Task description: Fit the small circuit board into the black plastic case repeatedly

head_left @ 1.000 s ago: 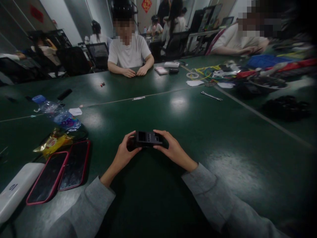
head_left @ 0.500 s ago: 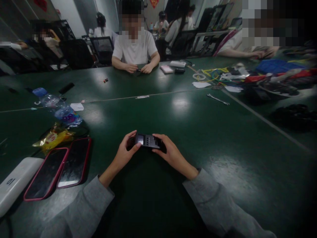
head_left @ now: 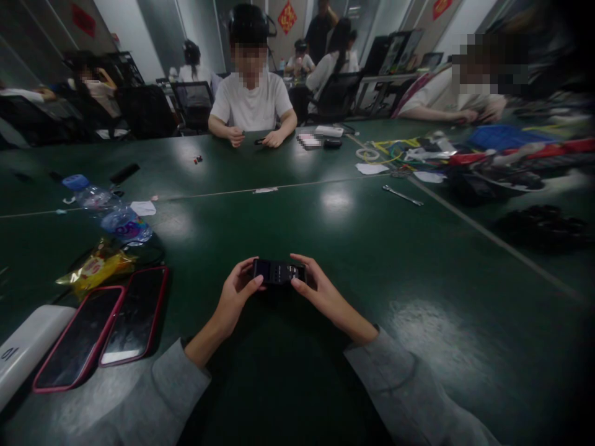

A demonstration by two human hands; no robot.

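At the green table (head_left: 353, 248), the left hand (head_left: 236, 295) and right hand (head_left: 321, 286) grip opposite ends of a small black device (head_left: 277, 273) (screen end leftward).

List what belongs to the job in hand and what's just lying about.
Job in hand:
small black rectangular device, held in left hand and right hand

Lying about:
clear plastic bottle with blue cap
shiny yellow wrapper
two dark-screened phones in red cases
white oblong block
silver metal wrench
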